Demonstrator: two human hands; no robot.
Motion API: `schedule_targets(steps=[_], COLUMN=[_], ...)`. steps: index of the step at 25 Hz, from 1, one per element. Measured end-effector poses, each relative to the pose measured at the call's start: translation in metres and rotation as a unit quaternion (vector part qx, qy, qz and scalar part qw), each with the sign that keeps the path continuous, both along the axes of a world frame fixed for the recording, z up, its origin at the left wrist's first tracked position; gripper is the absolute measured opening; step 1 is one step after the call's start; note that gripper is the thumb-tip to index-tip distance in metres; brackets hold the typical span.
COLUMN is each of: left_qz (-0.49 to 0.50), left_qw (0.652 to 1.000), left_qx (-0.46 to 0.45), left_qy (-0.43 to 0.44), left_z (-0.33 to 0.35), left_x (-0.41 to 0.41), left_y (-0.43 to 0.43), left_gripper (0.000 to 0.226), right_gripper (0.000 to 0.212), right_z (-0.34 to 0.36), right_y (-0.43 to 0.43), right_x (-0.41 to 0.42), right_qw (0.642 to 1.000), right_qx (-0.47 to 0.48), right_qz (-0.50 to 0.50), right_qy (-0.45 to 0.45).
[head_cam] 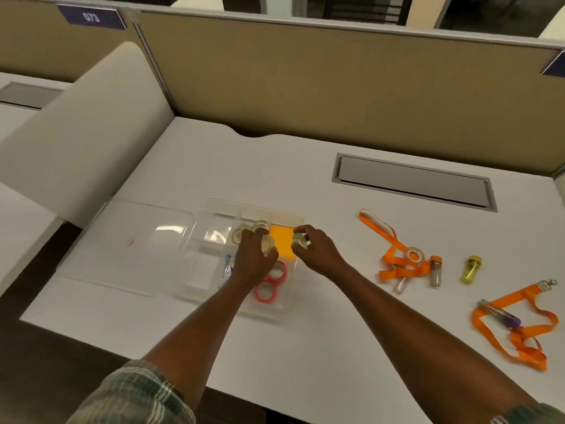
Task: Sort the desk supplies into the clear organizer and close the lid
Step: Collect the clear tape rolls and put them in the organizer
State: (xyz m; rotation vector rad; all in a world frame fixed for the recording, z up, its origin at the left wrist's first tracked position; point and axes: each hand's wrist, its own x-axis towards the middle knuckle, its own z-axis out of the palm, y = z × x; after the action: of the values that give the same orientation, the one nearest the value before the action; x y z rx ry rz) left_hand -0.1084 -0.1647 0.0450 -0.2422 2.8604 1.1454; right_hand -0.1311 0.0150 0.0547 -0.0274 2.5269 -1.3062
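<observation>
Lid: the clear flat plastic lid [128,243] lay open on the white tabletop [321,347], just left of the box and seemingly joined to it.
Organizer: the clear plastic compartmented organizer [198,270] sat left of the tabletop's centre, both hands over it.
Contents: pale clear tape rolls [241,233] lay in a far middle compartment; an orange rectangular pad [282,242] filled the far right one; pink rings [266,291] sat in the near right one; a small blue-and-white packet [227,269] lay in a near middle one.
Left hand: the left hand [255,261] hovered over the organizer's middle, fingers curled around a pale clear tape roll [266,246].
Right hand: the right hand [315,249] was at the organizer's right edge, its fingers [301,230] pinching another small clear roll [298,241].
Right of the organizer: an orange ribbon lanyard [394,258] lay loosely folded, a clear tape roll [415,254] resting on it; an orange-capped clear vial [435,270] touched its right end.
Further right: a small yellow translucent bottle [471,269] lay apart on its side.
Near right: a second orange lanyard with a metal clip [526,328] lay with a purple-capped clear tube [501,315] on it.
Sleeves: plaid cuffs [137,396] showed at the near edge.
</observation>
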Motion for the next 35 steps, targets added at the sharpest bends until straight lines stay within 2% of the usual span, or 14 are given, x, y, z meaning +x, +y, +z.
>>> schedule_targets(steps=[5, 8, 12, 19, 27, 35], left_qz=[-0.012, -0.05, -0.085, -0.085, -0.085, -0.135], left_qw=[0.997, 0.993, 0.983, 0.985, 0.982, 0.975], left_qx=[-0.073, -0.107, -0.159, -0.146, -0.157, -0.145], left_qy=[0.002, 0.013, 0.046, 0.043, 0.066, 0.105], left_z=[-0.009, -0.016, -0.021, -0.026, -0.019, -0.006], left_x=[-0.02, -0.029, -0.034, -0.038, -0.035, -0.028], left_y=[-0.065, -0.078, -0.08, -0.085, -0.067, 0.017], left_gripper=[0.049, 0.052, 0.046, 0.045, 0.04, 0.04], right_gripper=[0.048, 0.049, 0.049, 0.036, 0.033, 0.032], right_z=[-0.011, -0.014, -0.02, -0.029, -0.024, -0.017], right_y=[-0.064, -0.09, -0.108, -0.119, -0.092, -0.004], right_x=[-0.027, -0.042, -0.061, -0.074, -0.051, -0.007], right_qw=[0.994, 0.99, 0.982, 0.966, 0.972, 0.975], right_qx=[0.067, 0.087, 0.147, 0.194, 0.162, 0.161], right_qz=[0.055, 0.053, 0.06, 0.113, 0.069, 0.011], right_qy=[0.072, 0.097, 0.103, 0.128, 0.158, 0.151])
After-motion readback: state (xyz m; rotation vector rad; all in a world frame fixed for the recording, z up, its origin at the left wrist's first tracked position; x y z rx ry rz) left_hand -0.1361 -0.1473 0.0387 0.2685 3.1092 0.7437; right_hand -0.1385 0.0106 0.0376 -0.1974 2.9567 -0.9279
